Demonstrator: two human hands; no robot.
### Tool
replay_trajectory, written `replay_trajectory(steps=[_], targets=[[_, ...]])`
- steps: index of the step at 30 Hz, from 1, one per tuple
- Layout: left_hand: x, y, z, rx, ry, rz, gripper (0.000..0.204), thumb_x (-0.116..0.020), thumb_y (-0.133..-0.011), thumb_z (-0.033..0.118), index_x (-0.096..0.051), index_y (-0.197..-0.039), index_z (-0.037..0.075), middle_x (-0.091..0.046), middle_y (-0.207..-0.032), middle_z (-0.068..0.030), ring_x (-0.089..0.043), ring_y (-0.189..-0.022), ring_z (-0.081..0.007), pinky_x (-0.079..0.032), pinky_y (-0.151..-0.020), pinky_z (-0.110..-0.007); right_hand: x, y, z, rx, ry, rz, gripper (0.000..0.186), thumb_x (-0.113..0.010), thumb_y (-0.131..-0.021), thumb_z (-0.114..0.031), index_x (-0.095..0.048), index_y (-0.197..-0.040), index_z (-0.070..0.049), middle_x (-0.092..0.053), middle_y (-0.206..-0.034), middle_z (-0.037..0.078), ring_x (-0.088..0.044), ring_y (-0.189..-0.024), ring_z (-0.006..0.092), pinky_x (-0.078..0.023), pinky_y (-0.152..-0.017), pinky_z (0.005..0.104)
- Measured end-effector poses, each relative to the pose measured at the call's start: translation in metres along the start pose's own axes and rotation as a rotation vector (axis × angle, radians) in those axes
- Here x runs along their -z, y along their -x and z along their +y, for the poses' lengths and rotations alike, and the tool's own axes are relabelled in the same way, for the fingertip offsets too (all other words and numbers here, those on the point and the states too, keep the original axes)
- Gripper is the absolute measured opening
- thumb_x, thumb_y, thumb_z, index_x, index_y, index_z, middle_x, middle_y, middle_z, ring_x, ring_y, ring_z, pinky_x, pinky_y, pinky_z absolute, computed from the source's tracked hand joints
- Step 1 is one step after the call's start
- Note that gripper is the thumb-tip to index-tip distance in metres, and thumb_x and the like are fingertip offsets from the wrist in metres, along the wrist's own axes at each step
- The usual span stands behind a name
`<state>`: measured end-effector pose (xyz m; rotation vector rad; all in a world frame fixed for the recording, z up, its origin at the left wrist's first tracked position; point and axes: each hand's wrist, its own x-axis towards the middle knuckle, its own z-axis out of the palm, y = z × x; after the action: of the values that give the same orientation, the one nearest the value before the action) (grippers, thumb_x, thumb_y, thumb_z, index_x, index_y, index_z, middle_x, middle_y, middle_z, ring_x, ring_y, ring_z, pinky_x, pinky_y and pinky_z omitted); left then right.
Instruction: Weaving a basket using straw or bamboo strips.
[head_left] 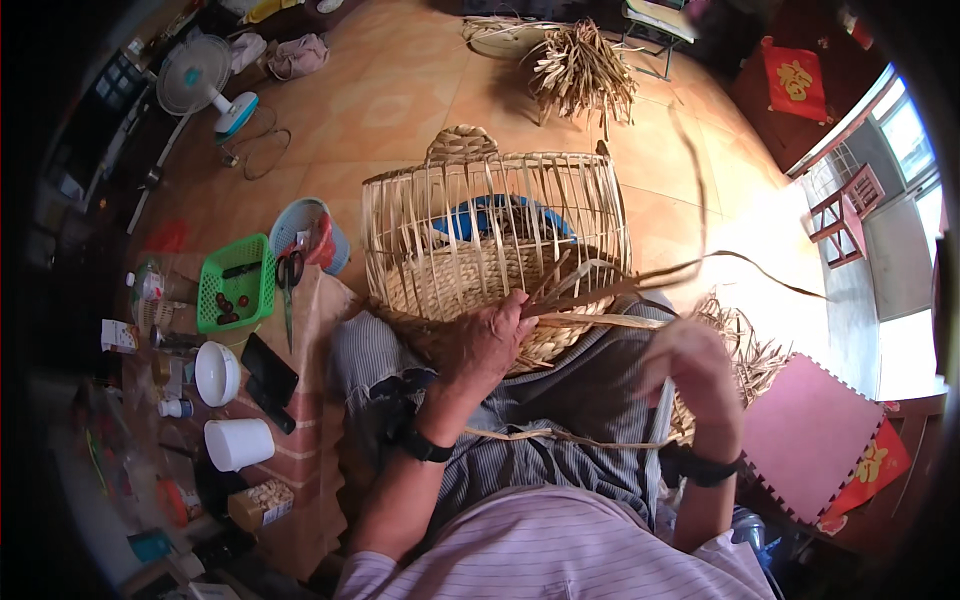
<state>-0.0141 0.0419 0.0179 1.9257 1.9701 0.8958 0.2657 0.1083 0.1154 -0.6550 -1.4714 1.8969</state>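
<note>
Basket (440, 282) lies ahead of left grip (492, 338), which pinches strands (592, 296); right grip (700, 368) blurred, cannot tell.

"Where's this?"
"A home, apparently: a fan (195, 76) at the far left of the tiled floor (400, 110), a bowl (215, 374) and white cup (238, 445) on the counter (322, 310)."
"Only that?"
"Craft space too: a half-woven basket (440, 285), and dried stalks (585, 75) near the floor's far edge."
</note>
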Motion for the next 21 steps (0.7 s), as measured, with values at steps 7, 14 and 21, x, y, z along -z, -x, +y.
replay_trajectory(steps=[7, 14, 21], targets=[[-0.006, 0.001, 0.012, 0.130, 0.105, -0.072, 0.027, -0.050, -0.110, 0.023, -0.063, -0.117, 0.000, -0.070, -0.091, -0.0244, -0.070, -0.090, -0.0428, -0.056, -0.077, -0.050, -0.063, -0.041, 0.052, -0.312, 0.478, 0.024, 0.038, -0.071, -0.104, -0.028, -0.063, -0.117, 0.007, -0.073, -0.076, 0.010, -0.067, -0.058, 0.0154, -0.050, -0.050, 0.0288], [-0.020, 0.005, 0.005, -0.029, -0.054, -0.047, 0.027, -0.054, -0.106, 0.015, -0.057, -0.126, -0.003, -0.066, -0.103, -0.0242, -0.065, -0.095, -0.0413, -0.053, -0.085, -0.051, -0.054, -0.106, 0.104, -0.004, 0.033, 0.192, 0.029, -0.073, -0.103, -0.027, -0.068, -0.105, 0.002, -0.071, -0.087, 0.000, -0.060, -0.067, 0.0077, -0.047, -0.054, 0.0254], [-0.021, 0.010, 0.031, -0.071, -0.212, 0.123, 0.061, -0.071, -0.095, 0.018, -0.047, -0.146, -0.004, -0.063, -0.092, -0.0196, -0.063, -0.095, -0.0381, -0.051, -0.083, -0.049, -0.037, -0.137, 0.075, -0.110, 0.004, 0.208, 0.018, -0.066, -0.106, -0.018, -0.064, -0.101, -0.001, -0.067, -0.077, 0.002, -0.066, -0.071, 0.0105, -0.052, -0.061, 0.0282]])
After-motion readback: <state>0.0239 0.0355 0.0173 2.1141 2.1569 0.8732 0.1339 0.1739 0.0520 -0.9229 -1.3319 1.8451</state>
